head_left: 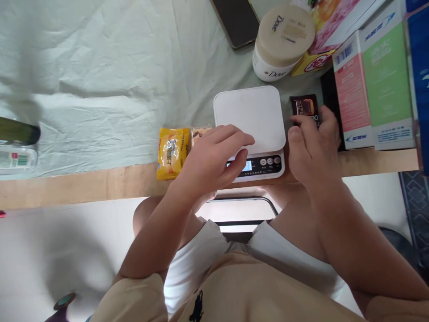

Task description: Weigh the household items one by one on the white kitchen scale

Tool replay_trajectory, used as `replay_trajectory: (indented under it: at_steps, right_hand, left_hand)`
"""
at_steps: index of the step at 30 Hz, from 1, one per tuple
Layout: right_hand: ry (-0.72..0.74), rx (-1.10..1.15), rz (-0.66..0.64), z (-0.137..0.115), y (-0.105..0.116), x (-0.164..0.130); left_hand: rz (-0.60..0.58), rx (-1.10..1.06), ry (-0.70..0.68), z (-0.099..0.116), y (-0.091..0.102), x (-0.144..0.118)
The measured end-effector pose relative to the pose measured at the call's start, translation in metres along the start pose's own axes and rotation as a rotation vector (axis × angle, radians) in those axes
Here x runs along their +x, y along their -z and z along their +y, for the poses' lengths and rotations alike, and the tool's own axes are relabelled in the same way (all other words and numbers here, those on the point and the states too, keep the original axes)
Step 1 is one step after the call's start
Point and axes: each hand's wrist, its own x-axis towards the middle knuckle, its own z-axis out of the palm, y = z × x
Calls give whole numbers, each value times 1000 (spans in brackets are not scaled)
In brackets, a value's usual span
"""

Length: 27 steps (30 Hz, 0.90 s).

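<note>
A white kitchen scale (250, 116) with a lit display lies at the table's near edge, its platform bare. My left hand (217, 156) hovers over the scale's near left corner, fingers loosely stretched and holding nothing. To the right of the scale, my right hand (311, 145) has its fingers around the near part of a small dark brown snack packet (304, 105), which lies on the cloth. The packet's near end is covered by the fingers. A yellow snack packet (172, 152) and a clear-wrapped snack (200, 133), partly hidden by my left hand, lie left of the scale.
Behind the scale stand a Dove jar (283, 42) and a dark phone (236, 22) lying flat. Several boxes, including a pink and green box (385, 85), line the right side. A green bottle (18, 131) and a clear plastic container (18, 156) are at far left.
</note>
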Motion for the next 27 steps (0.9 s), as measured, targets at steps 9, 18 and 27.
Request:
replay_trajectory:
  at_steps: [9, 18, 27]
  right_hand:
    - [66, 15, -48, -1, -3, 0]
    - [328, 103, 186, -12, 1, -9]
    - [513, -33, 151, -58, -7, -43]
  left_hand:
    - [13, -13, 6, 0, -1, -1]
    - [72, -33, -46, -4, 5, 2]
    - [126, -45, 49, -10, 8, -2]
